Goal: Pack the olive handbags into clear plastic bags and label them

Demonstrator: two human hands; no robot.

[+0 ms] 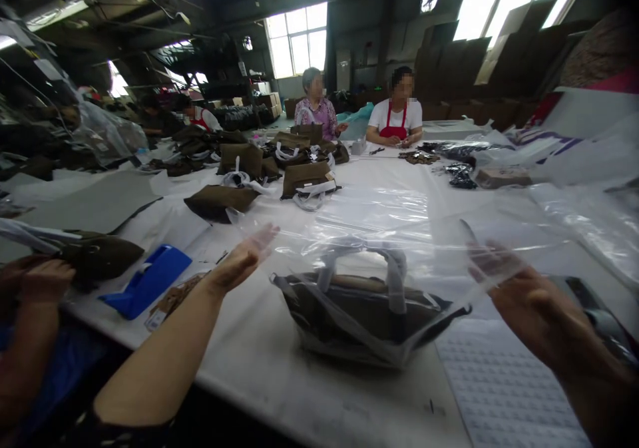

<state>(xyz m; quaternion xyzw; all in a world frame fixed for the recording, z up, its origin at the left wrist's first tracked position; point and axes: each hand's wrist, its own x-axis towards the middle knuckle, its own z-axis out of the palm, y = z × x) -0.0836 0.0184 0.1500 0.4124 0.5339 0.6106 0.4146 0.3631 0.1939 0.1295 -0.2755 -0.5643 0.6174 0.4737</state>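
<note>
A dark olive handbag (359, 308) with pale wrapped handles stands upright near the table's front edge, inside a clear plastic bag (429, 235). The plastic spreads wide above it to both sides. My left hand (244, 255) is at the left end of the plastic, fingers stretched out. My right hand (519, 285) is at the right side behind or within the film, its fingers spread and slightly blurred. Whether either palm touches the film is hard to tell. Both hands are apart from the handbag itself.
A blue holder (147, 281) lies at the left, beside a co-worker's hands (47, 278). More olive bags (307, 178) sit further back. A printed sheet (509, 381) and a dark object (594, 308) are at the right. Two people sit across the white table (259, 368).
</note>
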